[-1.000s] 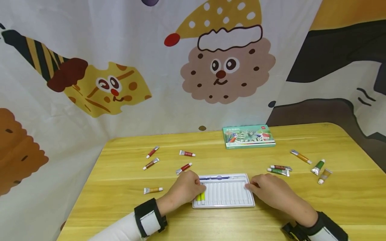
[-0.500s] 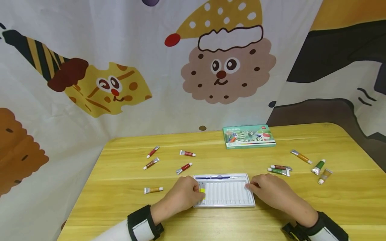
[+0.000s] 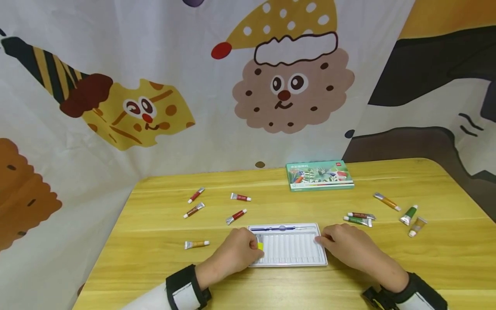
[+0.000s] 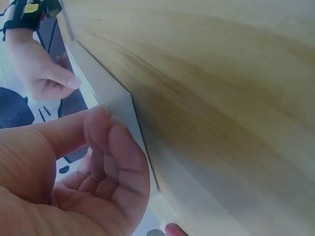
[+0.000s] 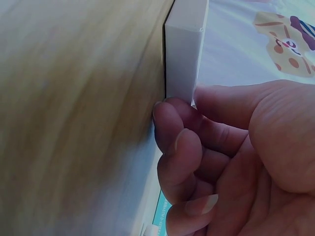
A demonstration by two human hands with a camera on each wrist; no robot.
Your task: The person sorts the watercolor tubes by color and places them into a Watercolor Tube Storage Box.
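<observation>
The scene is closed off behind by a white cloth backdrop (image 3: 201,142) printed with cartoon figures: a brown cookie face under a yellow dotted hat, and a yellow cheese face with a striped hat. A light wooden tabletop (image 3: 387,258) with rounded corners is set against it. Even, soft light is cast throughout.

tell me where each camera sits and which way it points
Head: worn on the head, looking forward and down at the wooden table, the white tray and scattered paint tubes; both hands and cuffed wrists show.
Left wrist: low beside the left hand, looking across the tray's edge toward the right hand.
Right wrist: low beside the right hand, looking along the table at the tray's corner.
Shared: all three views show the tray, with a hand at each end.
</observation>
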